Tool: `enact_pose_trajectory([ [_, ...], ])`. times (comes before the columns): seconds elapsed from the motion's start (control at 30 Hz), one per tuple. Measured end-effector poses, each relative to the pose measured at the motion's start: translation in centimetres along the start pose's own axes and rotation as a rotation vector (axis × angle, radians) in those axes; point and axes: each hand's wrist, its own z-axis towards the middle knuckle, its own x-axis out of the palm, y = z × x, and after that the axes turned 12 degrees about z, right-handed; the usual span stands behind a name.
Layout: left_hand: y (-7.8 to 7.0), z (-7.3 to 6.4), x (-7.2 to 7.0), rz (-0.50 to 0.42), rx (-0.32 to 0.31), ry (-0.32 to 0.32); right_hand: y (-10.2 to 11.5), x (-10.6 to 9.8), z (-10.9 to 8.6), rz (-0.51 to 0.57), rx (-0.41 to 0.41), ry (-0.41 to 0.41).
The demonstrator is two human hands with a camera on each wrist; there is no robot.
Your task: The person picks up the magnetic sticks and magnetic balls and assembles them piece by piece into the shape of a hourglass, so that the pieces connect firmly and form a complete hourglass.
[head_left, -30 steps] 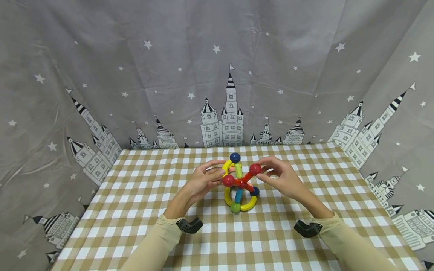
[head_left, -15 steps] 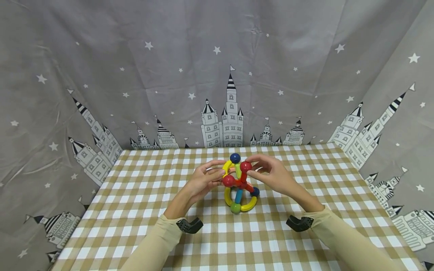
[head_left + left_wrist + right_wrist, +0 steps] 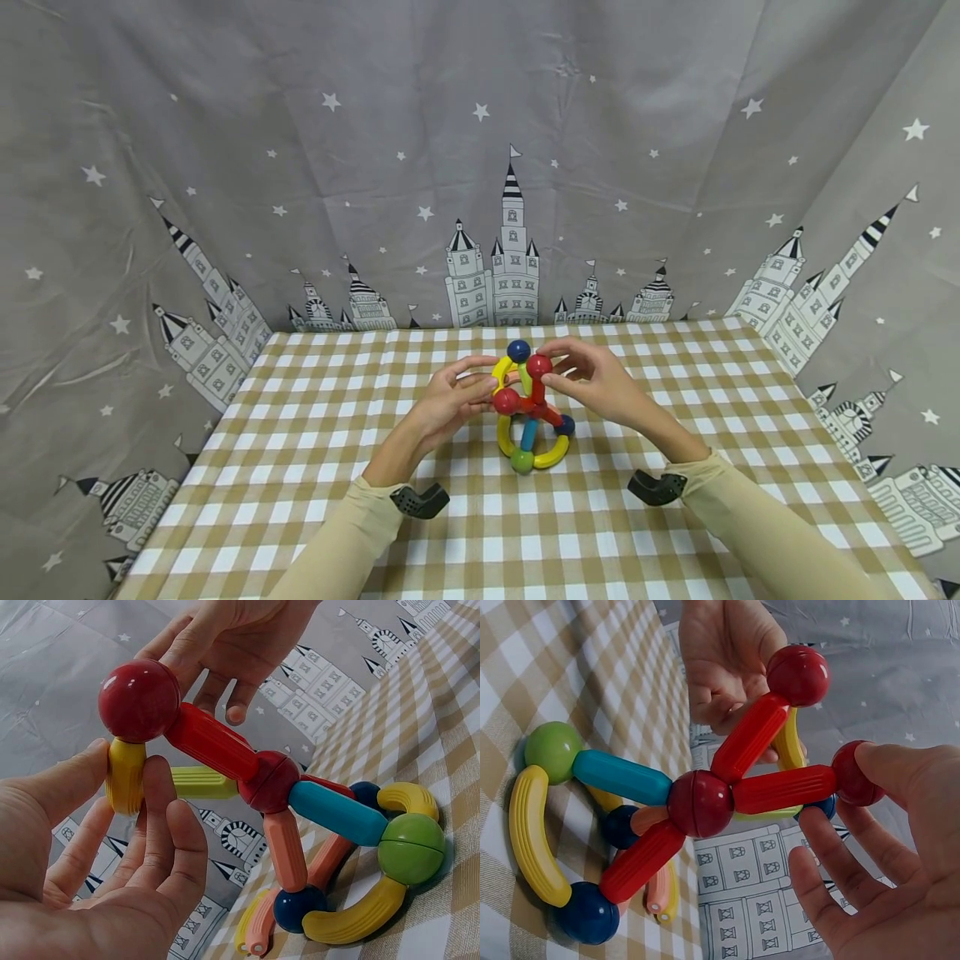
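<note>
A magnetic ball-and-rod construction stands on the table, built round a central red ball [image 3: 700, 803]. Its base includes a green ball [image 3: 411, 850], a dark blue ball [image 3: 589, 913] and yellow curved rods [image 3: 536, 834]. My left hand [image 3: 442, 398] pinches an upper yellow curved rod [image 3: 125, 778] between thumb and fingers, just under a red ball [image 3: 139, 700]. With thumb and fingertips my right hand [image 3: 596, 385] holds another red ball [image 3: 857, 774], at the end of a red rod [image 3: 784, 790]. Another dark blue ball [image 3: 518, 351] tops the construction; a lime rod [image 3: 202, 782] lies behind.
A brown-and-white checked cloth [image 3: 337, 533] covers the table. Behind it hangs a grey curtain [image 3: 375, 75] printed with stars and castles. Pink and yellow curved rods [image 3: 259, 924] show low behind the construction in the left wrist view.
My right hand has moved left with the red ball, swinging its red rod from a rightward slant to nearly upright in the head view. The left hand has stayed in place.
</note>
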Motion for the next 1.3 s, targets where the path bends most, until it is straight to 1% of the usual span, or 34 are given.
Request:
enact_pose_trajectory([
  [0.23,0.0,-0.1,0.1,-0.005,-0.003,-0.006,-0.3,-0.1,-0.2,0.011,-0.026,-0.004],
  [0.4,0.0,-0.2,0.1,-0.003,0.017,0.001,-0.5,-0.2,-0.3,0.001,-0.012,0.000],
  [0.67,0.0,-0.2,0.1,-0.007,0.021,0.004,-0.4,-0.2,-0.4,-0.005,0.011,-0.008],
  [1.0,-0.3,-0.3,0.2,0.003,0.001,-0.006,-0.6,-0.2,-0.5,-0.001,0.015,-0.008],
  [1.17,-0.3,-0.3,0.2,0.002,0.002,-0.010,-0.6,-0.3,-0.6,0.018,0.018,0.000],
  [1.3,-0.3,-0.3,0.3,0.009,-0.006,-0.010,-1.1,-0.4,-0.9,0.046,0.039,0.008],
])
